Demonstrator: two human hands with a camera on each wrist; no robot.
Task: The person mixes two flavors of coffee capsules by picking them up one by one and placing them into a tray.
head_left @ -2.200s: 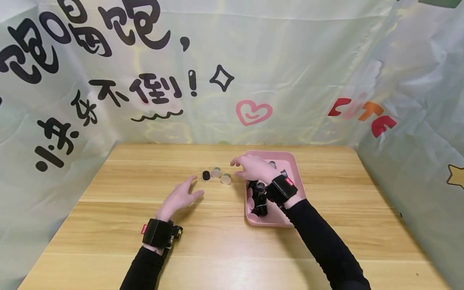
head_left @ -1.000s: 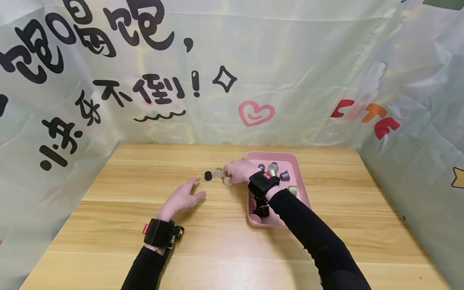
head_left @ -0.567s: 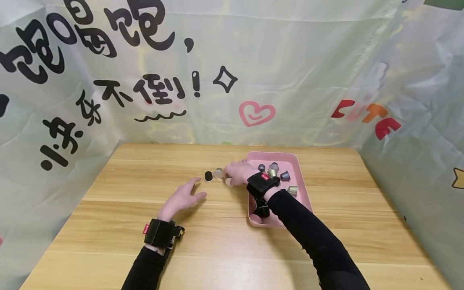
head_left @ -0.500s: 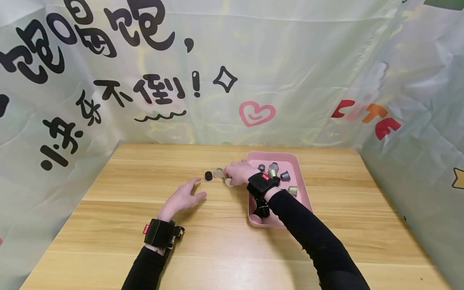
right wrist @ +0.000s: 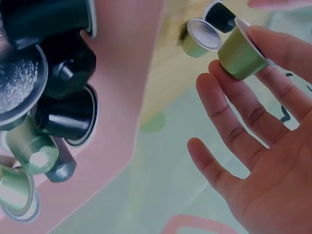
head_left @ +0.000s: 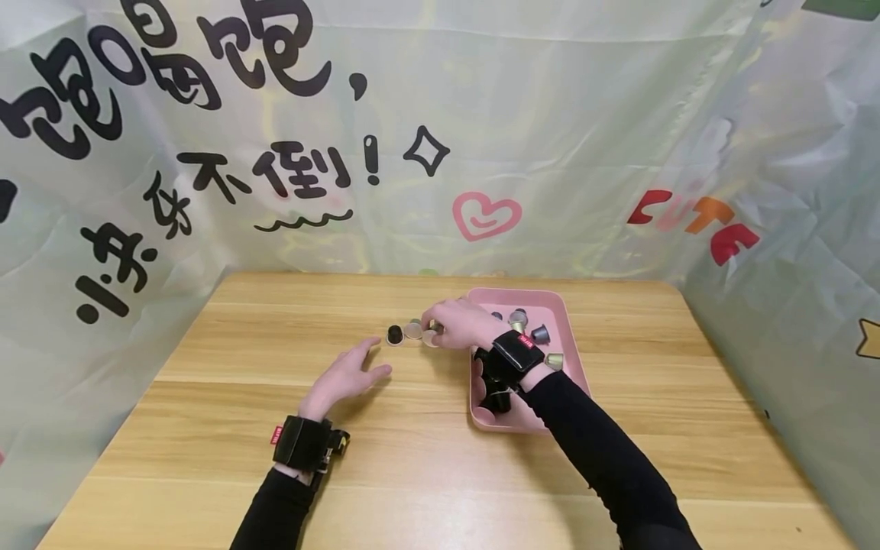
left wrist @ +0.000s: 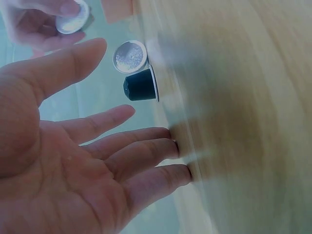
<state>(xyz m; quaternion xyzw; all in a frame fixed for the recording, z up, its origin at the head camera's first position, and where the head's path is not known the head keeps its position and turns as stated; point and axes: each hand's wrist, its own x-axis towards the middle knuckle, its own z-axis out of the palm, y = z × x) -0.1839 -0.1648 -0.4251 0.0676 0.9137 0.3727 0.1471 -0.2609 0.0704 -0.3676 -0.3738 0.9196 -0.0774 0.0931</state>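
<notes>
My right hand pinches a green coffee capsule between thumb and fingers, its silver lid facing the left hand. The right wrist view shows the other fingers of this hand spread. Just left of it, a black coffee capsule stands lid-down on the table, touching a tilted green capsule whose silver lid shows. My left hand holds nothing; its fingertips rest on the wood near the black capsule, palm visible in the left wrist view.
A pink tray lies under the right forearm with several loose capsules in it, black ones and green ones among them. The wooden table ends at a printed fabric backdrop.
The right hand moved left from over the tray to the rightmost loose capsule and took hold of it; in the last half second its wrist shifted right. The left hand stays put.
</notes>
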